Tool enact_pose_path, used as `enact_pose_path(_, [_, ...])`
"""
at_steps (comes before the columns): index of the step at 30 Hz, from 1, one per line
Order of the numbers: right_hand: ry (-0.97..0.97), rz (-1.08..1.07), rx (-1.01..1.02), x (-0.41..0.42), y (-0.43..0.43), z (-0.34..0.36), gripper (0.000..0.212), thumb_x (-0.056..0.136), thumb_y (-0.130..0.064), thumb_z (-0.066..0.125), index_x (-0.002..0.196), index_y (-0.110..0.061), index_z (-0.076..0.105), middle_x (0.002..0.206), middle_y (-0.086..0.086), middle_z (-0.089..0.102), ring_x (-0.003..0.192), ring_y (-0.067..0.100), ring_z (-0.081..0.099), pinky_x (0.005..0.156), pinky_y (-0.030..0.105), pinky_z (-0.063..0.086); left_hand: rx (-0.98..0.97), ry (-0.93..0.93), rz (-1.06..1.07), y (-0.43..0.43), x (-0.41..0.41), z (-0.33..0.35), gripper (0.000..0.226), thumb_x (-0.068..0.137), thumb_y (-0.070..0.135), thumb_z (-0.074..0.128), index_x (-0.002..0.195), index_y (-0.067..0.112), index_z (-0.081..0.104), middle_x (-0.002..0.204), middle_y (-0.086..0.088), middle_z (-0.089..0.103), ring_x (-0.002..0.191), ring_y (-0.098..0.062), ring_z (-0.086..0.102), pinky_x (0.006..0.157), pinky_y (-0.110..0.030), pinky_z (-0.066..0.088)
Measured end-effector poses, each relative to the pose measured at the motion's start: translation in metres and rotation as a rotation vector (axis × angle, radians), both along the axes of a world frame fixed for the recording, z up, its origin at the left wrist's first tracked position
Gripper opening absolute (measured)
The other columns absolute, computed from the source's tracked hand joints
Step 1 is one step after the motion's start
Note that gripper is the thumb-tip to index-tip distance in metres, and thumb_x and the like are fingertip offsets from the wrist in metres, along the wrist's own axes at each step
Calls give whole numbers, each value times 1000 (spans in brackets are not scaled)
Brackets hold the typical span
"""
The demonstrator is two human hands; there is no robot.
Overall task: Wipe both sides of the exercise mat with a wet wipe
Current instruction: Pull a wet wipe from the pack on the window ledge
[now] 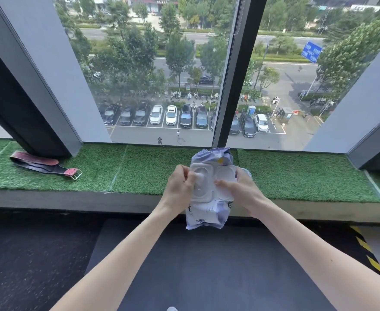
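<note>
A lilac wet wipe pack (207, 216) with a white plastic lid is held upright in front of me, over the ledge's front edge. Its lid stands flipped open. My left hand (180, 187) grips the pack's left side, thumb on the lid part. My right hand (240, 189) holds the right side, with its fingers reaching across to the white opening in the middle. The dark exercise mat (207, 265) lies flat on the floor below my arms.
A window ledge covered in green artificial turf (296, 176) runs across in front of me. A dark leather belt with a red buckle end (45, 164) lies on its left part. Yellow-black hazard tape (368, 252) marks the floor at right. Speckled dark flooring (27, 265) lies left of the mat.
</note>
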State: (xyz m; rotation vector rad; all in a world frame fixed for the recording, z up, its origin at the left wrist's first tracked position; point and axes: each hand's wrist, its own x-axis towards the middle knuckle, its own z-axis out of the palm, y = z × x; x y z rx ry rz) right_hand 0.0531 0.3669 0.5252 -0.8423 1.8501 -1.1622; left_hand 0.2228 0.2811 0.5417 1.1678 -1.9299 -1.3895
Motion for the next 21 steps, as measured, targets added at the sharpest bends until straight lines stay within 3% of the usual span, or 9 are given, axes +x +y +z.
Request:
enact_pose_path(2, [9,-8,2,-1,1,-1,43,73,-39,80,109,-25,60,103,-1,72,95,16,70,88,46,57,20,11,-14,-2,1,1,13,105,22,48,93,16,52,84,-1,62,73,-15,56,58,-17,43])
enact_pose_path(6, [15,-7,-17,1,5,1,37,79,-33,79,108,-23,59,100,-2,72,95,17,69,83,39,56,30,18,-64,-3,2,1,18,96,29,67,104,16,57,96,-5,66,87,-21,66,77,-32,56])
enact_pose_path(8, [31,-12,-7,2,5,1,33,81,-31,78,107,-21,59,97,-2,71,94,17,69,77,35,54,40,13,-32,-4,1,0,15,94,23,69,105,16,60,98,-4,67,89,-20,67,82,-33,57])
enact_pose_path(13, [55,-20,-6,3,-1,3,40,74,-39,79,105,-20,63,94,-1,72,91,17,69,76,37,56,260,241,87,-1,-1,2,11,96,6,63,105,10,65,99,-7,69,84,-13,64,69,-18,52])
enact_pose_path(18, [48,-49,26,-2,0,2,22,84,-23,71,103,-19,60,92,0,69,84,16,65,66,28,47,268,446,107,-1,6,24,13,96,-3,57,100,8,63,94,-5,66,83,-18,67,79,-34,58])
enact_pose_path(21, [15,-84,77,-11,11,-5,15,86,-16,64,99,-16,56,92,4,65,82,18,61,70,32,48,260,507,82,-20,15,53,17,97,0,54,105,13,62,99,-6,66,81,-16,66,70,-28,57])
